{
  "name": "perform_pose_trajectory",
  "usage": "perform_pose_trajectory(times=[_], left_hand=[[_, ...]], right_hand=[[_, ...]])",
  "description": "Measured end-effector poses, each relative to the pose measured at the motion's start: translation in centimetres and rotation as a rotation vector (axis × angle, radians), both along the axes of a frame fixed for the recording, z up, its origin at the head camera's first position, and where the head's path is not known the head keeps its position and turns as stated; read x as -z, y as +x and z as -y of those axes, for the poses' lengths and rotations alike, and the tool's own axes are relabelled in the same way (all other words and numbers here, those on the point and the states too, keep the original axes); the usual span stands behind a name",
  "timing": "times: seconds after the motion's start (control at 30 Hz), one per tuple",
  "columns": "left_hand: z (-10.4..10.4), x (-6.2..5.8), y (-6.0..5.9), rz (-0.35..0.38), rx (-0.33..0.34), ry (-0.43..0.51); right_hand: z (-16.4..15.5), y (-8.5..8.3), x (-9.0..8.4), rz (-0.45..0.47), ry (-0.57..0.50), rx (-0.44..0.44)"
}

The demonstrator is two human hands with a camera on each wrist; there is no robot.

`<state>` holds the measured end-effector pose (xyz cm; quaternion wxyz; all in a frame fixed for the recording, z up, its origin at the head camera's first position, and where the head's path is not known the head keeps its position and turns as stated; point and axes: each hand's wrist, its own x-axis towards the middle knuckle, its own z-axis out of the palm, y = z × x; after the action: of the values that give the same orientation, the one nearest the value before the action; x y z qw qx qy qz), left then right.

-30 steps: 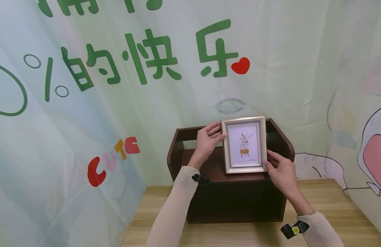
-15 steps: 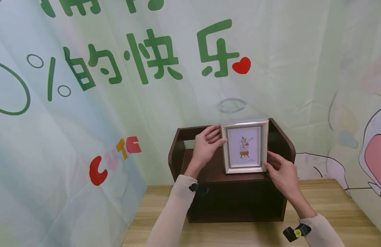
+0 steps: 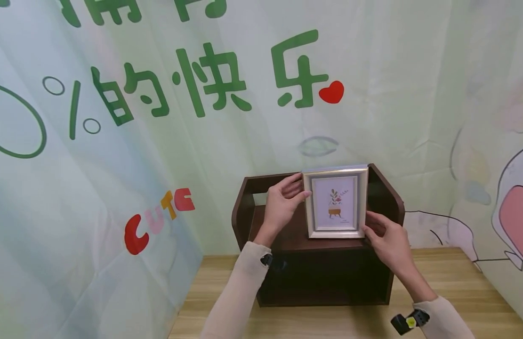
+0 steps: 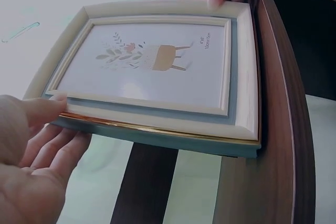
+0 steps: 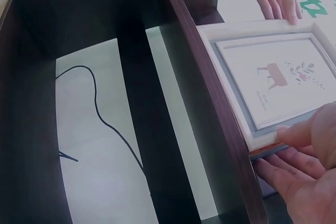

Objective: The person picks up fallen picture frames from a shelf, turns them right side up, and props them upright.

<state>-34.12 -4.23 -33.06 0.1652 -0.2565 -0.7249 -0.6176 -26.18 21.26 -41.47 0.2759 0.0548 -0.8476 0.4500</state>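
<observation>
Sleeves: we see our two forearms in pale sleeves reaching forward over the wooden table, each with a small dark strap at the wrist.
Right hand: our right hand sits at the lower right corner of the picture frame; the thumb lies on the front edge and the fingers curl in behind and under it, so it has a light hold on that corner.
Left hand: our left hand is at the frame's left edge near the top, thumb on the front rim and fingers behind, pinching it loosely.
Frame position: the picture frame stands upright on the top board of the dark brown shelf, toward its right half, facing us.
Progress: we judge the frame to be set on the shelf already, with its bottom edge resting on the board; what seems left is the final squaring and letting go with both hands.
Shelf: it rests on the table against the backdrop, with raised sides and an open compartment below.
Backdrop: behind it hangs a printed cloth with large green characters, a red heart and the coloured letters "CUTE".
Hard to tell: we cannot see whether the frame has a stand at its back, nor whether it leans on the shelf's rear rail. The lower compartment is too dark to read, and the cartoon at the far right is cut off.
</observation>
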Motion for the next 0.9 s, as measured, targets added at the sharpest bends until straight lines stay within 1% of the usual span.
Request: perform_pose_trajectory(times=[0.13, 0.23, 0.33, 0.47, 0.57, 0.7, 0.8, 0.9], left_hand=[[0.0, 0.0, -0.3, 0.005, -0.03, -0.03], [0.0, 0.1, -0.5, 0.012, -0.071, -0.059], [-0.1, 0.2, -0.7, 0.019, -0.117, -0.053], [-0.3, 0.8, -1.0, 0.032, -0.169, -0.041], [-0.5, 1.1, -1.3, 0.034, -0.182, -0.051], [-0.8, 1.1, -1.9, 0.03, -0.181, -0.071], [-1.1, 1.2, -2.5, 0.034, -0.187, -0.086], [-1.5, 1.2, -3.1, 0.037, -0.187, -0.095]], right_hand=[[0.0, 0.2, 0.2, -0.007, 0.0, -0.01], [0.0, 0.2, 0.4, -0.012, 0.004, -0.035], [0.0, 0.2, 0.3, 0.009, 0.015, -0.074], [0.1, 0.2, 0.3, 0.037, 0.027, -0.108], [0.4, 0.2, 0.5, 0.02, 0.03, -0.112], [1.1, 0.2, 0.9, -0.033, 0.031, -0.122], [1.8, 0.3, 1.1, -0.061, 0.018, -0.125], [2.7, 0.4, 1.2, -0.068, -0.005, -0.114]])
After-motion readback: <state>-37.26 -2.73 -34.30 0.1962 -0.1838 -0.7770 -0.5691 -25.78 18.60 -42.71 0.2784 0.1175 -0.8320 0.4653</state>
